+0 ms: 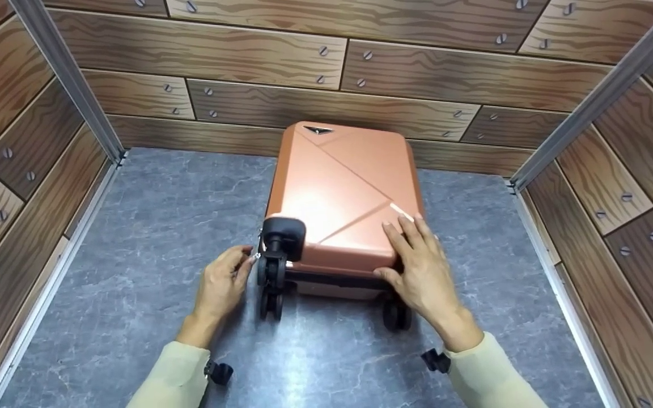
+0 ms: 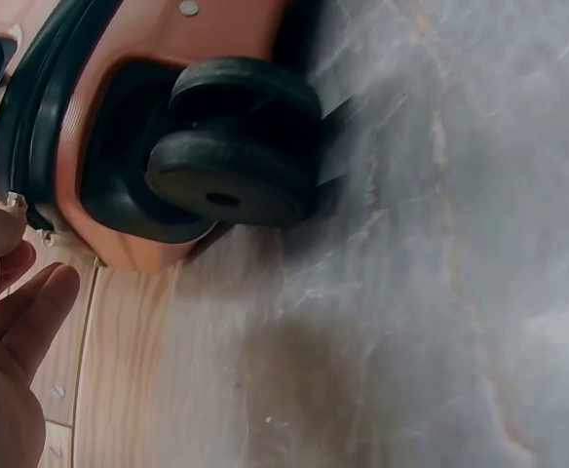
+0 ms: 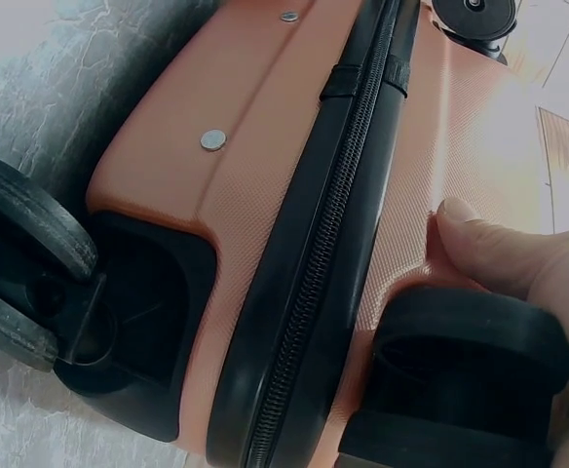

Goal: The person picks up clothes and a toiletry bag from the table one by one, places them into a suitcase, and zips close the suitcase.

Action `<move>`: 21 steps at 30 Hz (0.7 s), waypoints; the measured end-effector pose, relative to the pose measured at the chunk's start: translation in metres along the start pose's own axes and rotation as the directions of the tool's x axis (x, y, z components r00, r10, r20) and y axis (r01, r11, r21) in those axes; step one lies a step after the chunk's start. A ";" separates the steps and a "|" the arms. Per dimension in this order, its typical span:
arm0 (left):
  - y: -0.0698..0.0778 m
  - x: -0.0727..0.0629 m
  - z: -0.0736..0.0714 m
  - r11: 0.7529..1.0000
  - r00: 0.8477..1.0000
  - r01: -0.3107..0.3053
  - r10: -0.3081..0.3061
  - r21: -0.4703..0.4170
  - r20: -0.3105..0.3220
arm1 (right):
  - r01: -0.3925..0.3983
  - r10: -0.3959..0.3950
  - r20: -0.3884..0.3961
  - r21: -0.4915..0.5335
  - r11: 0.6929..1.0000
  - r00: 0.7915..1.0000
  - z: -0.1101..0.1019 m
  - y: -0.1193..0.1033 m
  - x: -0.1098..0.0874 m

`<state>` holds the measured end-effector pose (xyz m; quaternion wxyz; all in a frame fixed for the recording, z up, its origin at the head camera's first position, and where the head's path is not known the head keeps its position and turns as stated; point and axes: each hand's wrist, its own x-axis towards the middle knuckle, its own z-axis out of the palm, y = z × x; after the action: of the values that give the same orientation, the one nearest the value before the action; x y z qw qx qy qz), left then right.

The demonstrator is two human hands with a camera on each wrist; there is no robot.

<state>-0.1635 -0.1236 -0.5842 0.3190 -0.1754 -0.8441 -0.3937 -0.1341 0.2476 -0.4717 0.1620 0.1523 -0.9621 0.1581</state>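
A rose-gold hard-shell suitcase (image 1: 349, 181) lies flat on the floor, its wheel end towards me. At its near left corner my left hand (image 1: 221, 280) pinches a small metal zipper pull (image 2: 16, 200) between thumb and finger, beside the black wheels (image 1: 272, 272). My right hand (image 1: 425, 272) rests on the near right corner of the lid with fingers spread and fairly straight. Its thumb (image 3: 489, 244) lies over the edge, close to a wheel (image 3: 470, 351). Along the near side runs the black zipper (image 3: 328, 224), which looks closed in the right wrist view.
Grey marbled floor (image 1: 179, 204) surrounds the suitcase. Wood-print panels (image 1: 258, 62) stand behind it and on both sides, with metal posts (image 1: 71, 85) at the corners. Small black devices (image 1: 220, 372) are strapped at both wrists.
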 end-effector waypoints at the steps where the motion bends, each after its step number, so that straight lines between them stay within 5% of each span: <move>1: -0.001 0.002 -0.001 1.000 1.000 0.010 -0.010 0.000 0.002 | -0.001 0.001 0.001 0.000 1.000 1.000 -0.001 0.000 0.000; 21: -0.013 0.037 0.008 0.993 0.994 0.108 -0.108 0.038 0.010 | 0.020 -0.020 0.007 0.015 1.000 1.000 -0.003 0.001 0.000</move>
<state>-0.2007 -0.1240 -0.5703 0.2952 -0.1258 -0.8616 -0.3933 -0.1340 0.2491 -0.4695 0.1590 0.1636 -0.9598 0.1634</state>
